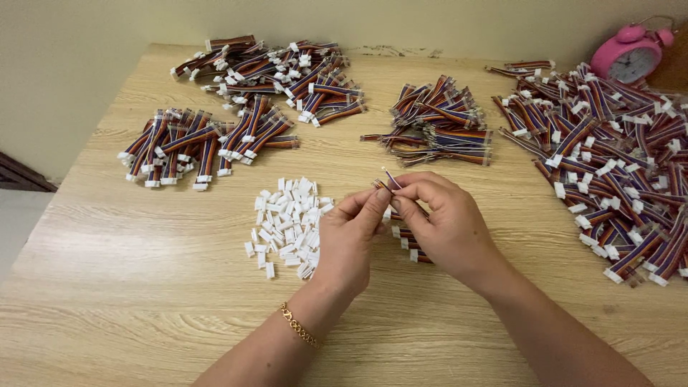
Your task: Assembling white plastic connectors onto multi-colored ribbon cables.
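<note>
A pale wood-grain table (143, 287) fills the view. Its right side is covered by a sprawling heap of short multicoloured ribbon cables with white plastic plugs (616, 158), the largest pile; behind it stands a pink round alarm clock (631, 54). At the far edge lies a second loose heap of the same plugged cables (276, 72), and left of centre a neater fanned row of plugged cables (193, 143). Between the heaps sits a smaller bundle of cables with bare metal ends (441, 129). Nearer lies a scatter of small white plastic connector housings (287, 222), just beside the left hand (349, 240). That hand, with a gold chain bracelet (299, 326) on its wrist, pinches a thin striped cable (390, 179) between thumb and forefinger. The right hand (448, 222) is closed on the same cable from the other side, fingertips meeting the left's. A few more cables (406, 240) lie on the table under the right hand, partly hidden by it.
</note>
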